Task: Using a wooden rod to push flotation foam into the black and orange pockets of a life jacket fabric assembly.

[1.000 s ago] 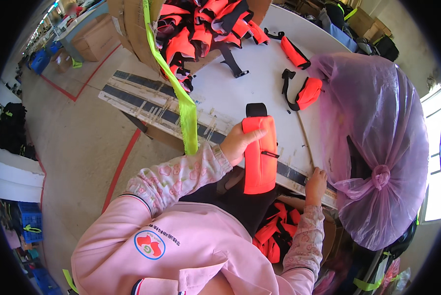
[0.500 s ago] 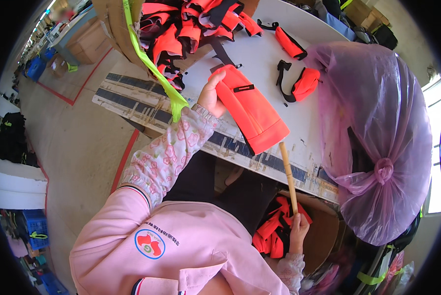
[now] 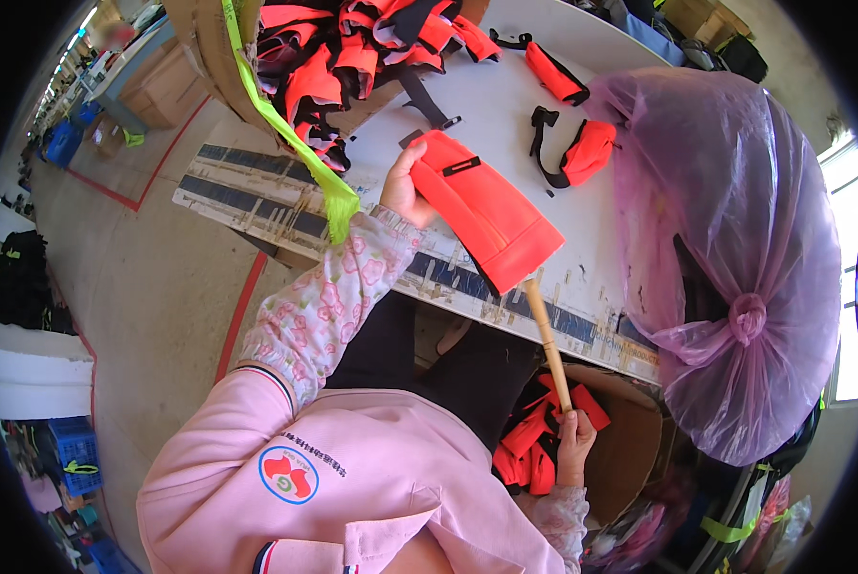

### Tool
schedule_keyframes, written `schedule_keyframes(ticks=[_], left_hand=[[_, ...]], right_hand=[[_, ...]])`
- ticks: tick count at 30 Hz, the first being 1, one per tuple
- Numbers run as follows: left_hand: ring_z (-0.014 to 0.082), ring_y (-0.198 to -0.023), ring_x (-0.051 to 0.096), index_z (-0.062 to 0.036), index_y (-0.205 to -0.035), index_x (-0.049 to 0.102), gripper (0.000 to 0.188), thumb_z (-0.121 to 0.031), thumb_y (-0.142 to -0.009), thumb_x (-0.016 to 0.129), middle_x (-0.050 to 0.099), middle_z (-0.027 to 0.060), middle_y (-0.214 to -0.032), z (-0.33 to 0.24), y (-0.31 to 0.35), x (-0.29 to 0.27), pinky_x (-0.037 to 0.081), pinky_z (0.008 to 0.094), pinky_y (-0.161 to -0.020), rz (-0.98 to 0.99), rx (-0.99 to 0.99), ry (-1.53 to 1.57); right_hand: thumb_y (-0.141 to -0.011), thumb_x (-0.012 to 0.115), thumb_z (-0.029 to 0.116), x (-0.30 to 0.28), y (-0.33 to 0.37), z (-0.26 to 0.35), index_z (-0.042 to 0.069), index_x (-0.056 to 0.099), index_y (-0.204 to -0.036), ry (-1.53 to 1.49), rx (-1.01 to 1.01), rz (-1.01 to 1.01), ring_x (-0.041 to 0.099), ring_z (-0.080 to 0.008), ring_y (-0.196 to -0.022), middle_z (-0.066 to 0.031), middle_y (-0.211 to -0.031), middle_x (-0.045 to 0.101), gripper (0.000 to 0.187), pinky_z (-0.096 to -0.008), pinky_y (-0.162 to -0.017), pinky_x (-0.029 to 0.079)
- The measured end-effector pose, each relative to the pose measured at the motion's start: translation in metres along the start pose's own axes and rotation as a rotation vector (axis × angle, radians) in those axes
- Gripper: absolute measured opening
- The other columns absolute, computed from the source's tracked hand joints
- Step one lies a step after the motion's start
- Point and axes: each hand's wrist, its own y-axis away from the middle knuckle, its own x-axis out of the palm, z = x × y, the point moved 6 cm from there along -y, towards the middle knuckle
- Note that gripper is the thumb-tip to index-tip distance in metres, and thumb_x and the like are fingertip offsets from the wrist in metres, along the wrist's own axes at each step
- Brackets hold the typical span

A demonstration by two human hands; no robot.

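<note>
My left hand (image 3: pixel 407 194) is closed on the far end of a bright orange fabric pouch (image 3: pixel 491 212) with a black tab and dark edging. The pouch slants over the front of the table. A thin wooden stick (image 3: pixel 549 346) rises from my right hand (image 3: pixel 575 446), whose fingers are wrapped round its lower end. The stick's upper end meets the pouch's near edge; whether it goes inside or behind I cannot tell. Below the table edge, beside my right hand, several orange pieces (image 3: pixel 529 457) lie in a cardboard box (image 3: pixel 630 435).
On the white table (image 3: pixel 491 105), a heap of orange and black pieces (image 3: pixel 352 62) spills from a carton at the back left. Two orange pouches with black straps (image 3: pixel 590 153) lie to the right. A knotted purple plastic bag (image 3: pixel 745 220) bulges over the table's right side.
My right hand and the stick have shifted slightly up and left, and the stick meets the pouch further left. My left hand keeps its hold on the pouch.
</note>
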Motion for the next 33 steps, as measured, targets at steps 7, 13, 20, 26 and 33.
schedule_keyframes(ticks=[7, 13, 20, 26, 33], left_hand=[[0.0317, -0.100, 0.057, -0.0030, -0.108, 0.052, 0.031, -0.024, -0.085, 0.054, 0.060, 0.0162, -0.106, -0.001, 0.003, -0.002, 0.042, 0.0466, -0.092, -0.024, -0.013, 0.011], [0.0297, -0.099, 0.057, -0.0031, -0.111, 0.051, 0.032, -0.021, -0.085, 0.055, 0.059, 0.0151, -0.107, 0.008, 0.012, 0.004, 0.045, 0.0451, -0.090, -0.057, 0.017, -0.103], [0.0246, -0.102, 0.056, -0.0013, -0.118, 0.049, 0.034, -0.014, -0.086, 0.056, 0.058, 0.0126, -0.111, 0.049, 0.043, 0.037, 0.046, 0.0411, -0.090, 0.008, -0.133, -0.298], [0.0203, -0.098, 0.058, 0.0001, -0.117, 0.050, 0.032, -0.012, -0.088, 0.055, 0.059, 0.0104, -0.109, 0.069, 0.060, 0.027, 0.048, 0.0369, -0.086, -0.006, -0.035, -0.431], [0.0108, -0.086, 0.059, -0.0017, -0.104, 0.057, 0.021, -0.013, -0.087, 0.059, 0.062, 0.0027, -0.094, 0.058, 0.065, 0.046, 0.048, 0.0287, -0.079, -0.026, 0.094, -0.507]], right_hand=[[-0.091, 0.053, 0.020, 0.007, -0.001, 0.005, 0.000, 0.051, -0.068, 0.079, 0.006, 0.011, 0.029, -0.0059, -0.052, 0.0019, -0.053, 0.035, 0.030, -0.0248, -0.045, 0.025], [-0.090, 0.053, 0.018, 0.018, -0.006, 0.011, -0.001, 0.053, -0.070, 0.080, -0.038, 0.057, 0.033, -0.0060, -0.052, 0.0000, -0.054, 0.039, 0.027, -0.0251, -0.045, 0.028], [-0.090, 0.054, 0.019, 0.048, -0.020, 0.052, 0.001, 0.054, -0.073, 0.248, -0.192, 0.056, 0.036, -0.0131, -0.046, -0.0068, -0.052, 0.042, 0.026, -0.0287, -0.044, 0.031], [-0.092, 0.049, 0.021, 0.083, -0.031, 0.078, -0.001, 0.052, -0.074, 0.276, -0.218, 0.073, 0.044, -0.0104, -0.053, -0.0071, -0.058, 0.050, 0.029, -0.0284, -0.049, 0.038], [-0.093, 0.051, 0.026, 0.115, -0.029, 0.077, 0.000, 0.053, -0.069, -0.070, -0.015, 0.174, 0.042, -0.0077, -0.049, -0.0019, -0.053, 0.046, 0.035, -0.0259, -0.044, 0.033]])
